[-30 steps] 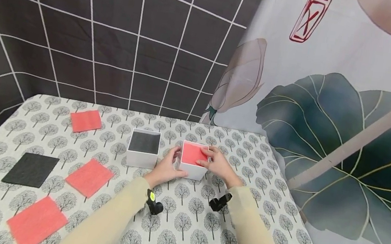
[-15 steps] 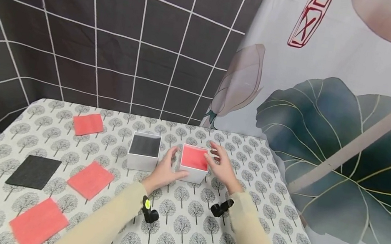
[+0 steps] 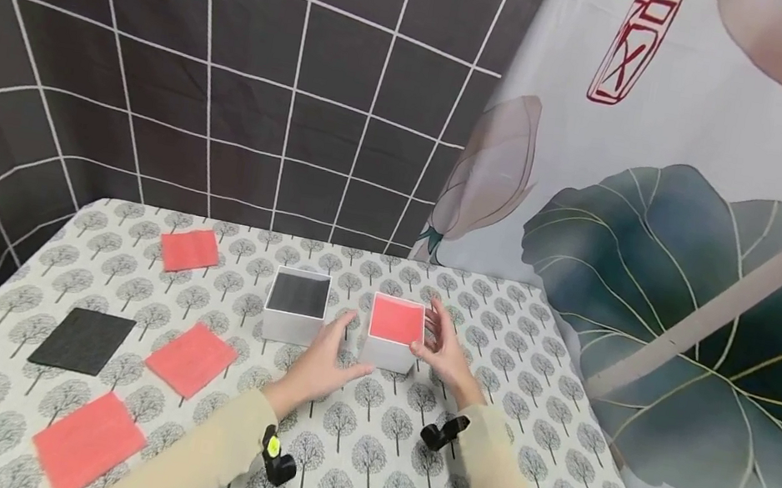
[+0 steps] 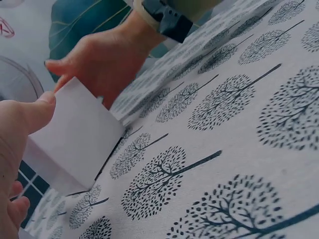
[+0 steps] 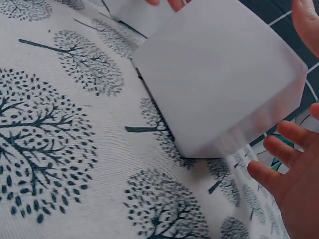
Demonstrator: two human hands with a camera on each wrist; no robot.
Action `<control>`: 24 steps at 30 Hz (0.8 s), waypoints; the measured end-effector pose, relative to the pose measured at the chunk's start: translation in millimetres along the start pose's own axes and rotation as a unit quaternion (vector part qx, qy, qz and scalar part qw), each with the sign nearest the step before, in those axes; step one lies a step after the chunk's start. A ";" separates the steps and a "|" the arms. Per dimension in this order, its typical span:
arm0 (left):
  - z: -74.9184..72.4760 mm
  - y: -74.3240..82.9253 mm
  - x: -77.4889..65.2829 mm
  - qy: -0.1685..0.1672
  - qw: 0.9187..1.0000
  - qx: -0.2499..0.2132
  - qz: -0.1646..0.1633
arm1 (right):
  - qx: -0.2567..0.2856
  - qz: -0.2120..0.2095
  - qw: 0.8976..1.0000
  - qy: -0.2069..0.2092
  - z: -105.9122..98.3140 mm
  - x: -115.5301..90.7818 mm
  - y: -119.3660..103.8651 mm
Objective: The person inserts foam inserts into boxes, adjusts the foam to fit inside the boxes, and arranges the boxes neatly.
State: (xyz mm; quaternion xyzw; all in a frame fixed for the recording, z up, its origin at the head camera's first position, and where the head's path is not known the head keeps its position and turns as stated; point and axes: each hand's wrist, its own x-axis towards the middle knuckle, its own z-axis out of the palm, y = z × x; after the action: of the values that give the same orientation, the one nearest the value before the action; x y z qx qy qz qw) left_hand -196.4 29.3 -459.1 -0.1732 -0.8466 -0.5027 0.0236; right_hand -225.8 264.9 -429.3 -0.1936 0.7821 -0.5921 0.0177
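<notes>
Finding one: the red-filled box (image 3: 386, 356) lies between the two hands, to the right of the left hand (image 3: 319, 361) and to the left of the right hand (image 3: 447, 359). It sits upright on the tree-print cloth (image 3: 337, 455), its opening upward, with a red sheet (image 3: 397, 320) inside. The opening appears close to square, so no long axis is assigned.

Finding two: the right hand is judged the nearer. Its thumb overlaps the box's right edge in the head view, yet the right wrist view shows a gap between the fingertips (image 5: 255, 168) and the wall (the head view alone might pass for a grip). That hand holds nothing; its fingers are loosely bent.

Finding three: the left hand is likewise free of any load, thumb spread away from the fingers. The index fingertip stands apart from the box's left side; the thumb points at its front left corner, where contact cannot be told.

Surroundings: the black-filled box (image 3: 291, 329), holding a black sheet, is just beyond the left hand and to its left. Well to that hand's left lie a loose black square (image 3: 82, 340) and two loose red squares (image 3: 192, 359) (image 3: 88, 443); a third red square (image 3: 188, 250) lies farther forward on that side.
</notes>
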 end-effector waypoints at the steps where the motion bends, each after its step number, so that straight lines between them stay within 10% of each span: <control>1: -0.3 0.3 -3.0 0.000 1.000 0.004 0.003 | -0.002 0.003 1.000 0.000 0.5 -0.7 1.9; 13: -24.8 -0.5 -37.8 0.075 0.997 0.019 0.004 | 0.037 0.074 0.997 -0.007 12.0 2.1 13.5; 24: -57.5 -7.5 -64.4 0.075 0.993 0.070 -0.049 | 0.081 0.115 0.989 0.043 12.0 8.6 50.0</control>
State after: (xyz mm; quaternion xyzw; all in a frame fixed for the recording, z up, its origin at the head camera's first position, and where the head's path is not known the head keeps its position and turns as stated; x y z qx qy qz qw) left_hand -146.0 -40.8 -450.9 -0.0909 -0.8832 -0.4540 0.0745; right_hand -244.8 262.3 -477.7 -0.0744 0.7488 -0.6551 0.0680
